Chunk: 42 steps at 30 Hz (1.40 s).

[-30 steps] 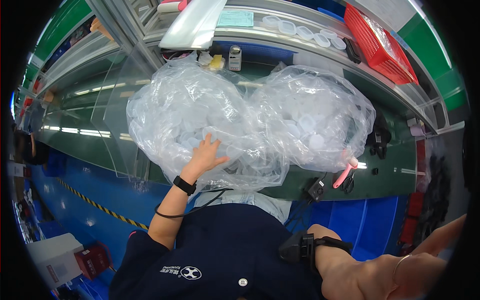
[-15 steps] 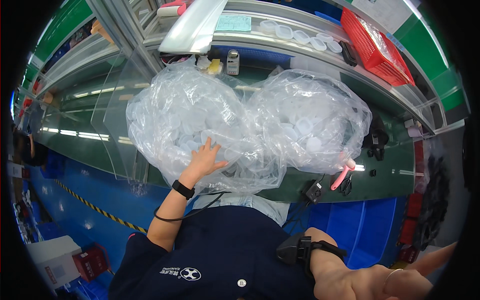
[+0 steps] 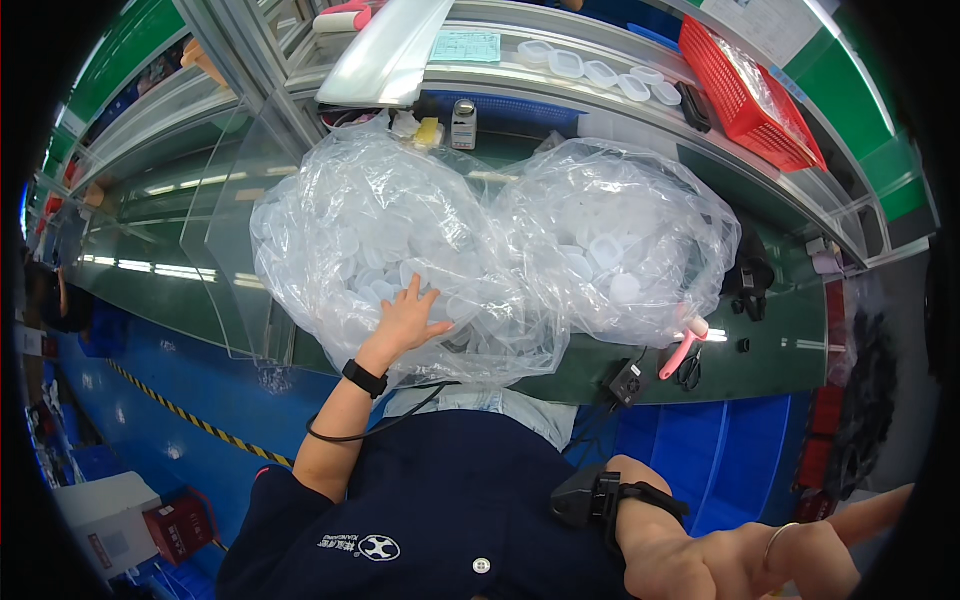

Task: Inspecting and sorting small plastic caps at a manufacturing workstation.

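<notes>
Faces a big clear bag of see-through pieces, with a green table under it. Lays the left hand on the bag's near side, with fingers spread. Has a second bag touching that bag's right side. Has the right hand well right of the bag; cannot tell whether spread or closed.

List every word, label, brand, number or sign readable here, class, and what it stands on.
Navy shirt: white emblem and lettering, not copied out.
Green paper: print too small to read.
Bottle label: too small.
White sheet: too small.
Red box: too blurred.
White box: too blurred.
</notes>
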Motion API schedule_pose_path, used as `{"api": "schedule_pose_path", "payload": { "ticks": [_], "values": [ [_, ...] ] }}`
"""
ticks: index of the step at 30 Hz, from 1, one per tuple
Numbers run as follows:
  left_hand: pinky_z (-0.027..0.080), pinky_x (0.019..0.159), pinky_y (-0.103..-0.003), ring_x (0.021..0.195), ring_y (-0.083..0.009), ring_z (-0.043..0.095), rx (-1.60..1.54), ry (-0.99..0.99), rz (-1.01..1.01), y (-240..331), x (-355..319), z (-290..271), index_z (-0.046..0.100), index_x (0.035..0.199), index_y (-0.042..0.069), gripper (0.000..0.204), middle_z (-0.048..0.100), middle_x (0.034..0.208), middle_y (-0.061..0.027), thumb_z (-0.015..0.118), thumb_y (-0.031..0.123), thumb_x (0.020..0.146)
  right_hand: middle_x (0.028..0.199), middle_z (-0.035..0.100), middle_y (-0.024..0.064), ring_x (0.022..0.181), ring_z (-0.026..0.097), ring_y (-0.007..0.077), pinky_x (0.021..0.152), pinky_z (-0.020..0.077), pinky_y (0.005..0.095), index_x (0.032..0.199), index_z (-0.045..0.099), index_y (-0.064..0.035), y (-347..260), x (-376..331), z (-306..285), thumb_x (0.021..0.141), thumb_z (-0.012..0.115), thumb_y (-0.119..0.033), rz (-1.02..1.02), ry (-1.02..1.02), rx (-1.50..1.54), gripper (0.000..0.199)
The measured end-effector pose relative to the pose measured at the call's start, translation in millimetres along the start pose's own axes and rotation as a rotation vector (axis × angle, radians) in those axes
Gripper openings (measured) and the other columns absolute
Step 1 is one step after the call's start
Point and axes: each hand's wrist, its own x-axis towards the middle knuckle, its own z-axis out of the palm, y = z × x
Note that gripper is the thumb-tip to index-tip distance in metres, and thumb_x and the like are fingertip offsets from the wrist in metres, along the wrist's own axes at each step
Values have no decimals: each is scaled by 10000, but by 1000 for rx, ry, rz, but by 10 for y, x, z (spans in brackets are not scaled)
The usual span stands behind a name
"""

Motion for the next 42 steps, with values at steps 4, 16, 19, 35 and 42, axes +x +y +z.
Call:
{"api": "schedule_pose_path", "payload": {
  "ticks": [4, 16, 19, 35, 42],
  "values": [
    [321, 813, -592, 1105, -402, 362, 8, 5, 4, -7, -4, 10, 416, 1178, 114, 631, 229, 1293, -233, 563, 498, 700, 987, 414, 65, 802, 482, 210, 758, 407, 389, 1286, 73, -153, 25, 59, 1, 866, 378, -118, 3, 27, -5, 521],
    [329, 786, -583, 1060, -389, 397, 21, 72, 28, -56, 16, 92, 458, 1153, 105, 623, 234, 1296, -220, 560, 509, 690, 1012, 417, 66, 838, 475, 206, 770, 402, 372, 1301, 16, -164, 38, -2, 9, 865, 382, -116, 11, 138, -16, 571],
    [330, 789, -580, 1059, -388, 399, 19, 78, 32, -52, 13, 85, 464, 1149, 105, 623, 237, 1296, -220, 562, 511, 687, 1018, 418, 66, 848, 473, 205, 773, 401, 368, 1305, 2, -166, 32, -31, 20, 865, 383, -116, 18, 157, -20, 584],
    [315, 792, -590, 1073, -390, 382, -6, 80, 14, -122, -2, 125, 463, 1149, 103, 624, 221, 1305, -228, 576, 497, 678, 1051, 422, 67, 897, 464, 199, 790, 395, 346, 1326, -73, -180, 81, 1, 20, 865, 389, -114, 54, 264, -24, 656],
    [309, 801, -590, 1078, -388, 377, 5, 62, 18, -11, 4, 53, 460, 1155, 105, 637, 213, 1311, -225, 578, 505, 673, 1277, 305, 161, 956, 476, 184, 857, 415, 335, 1313, -107, -104, 47, 26, -269, 850, 422, -82, 134, 292, -88, 703]
  ]
}}
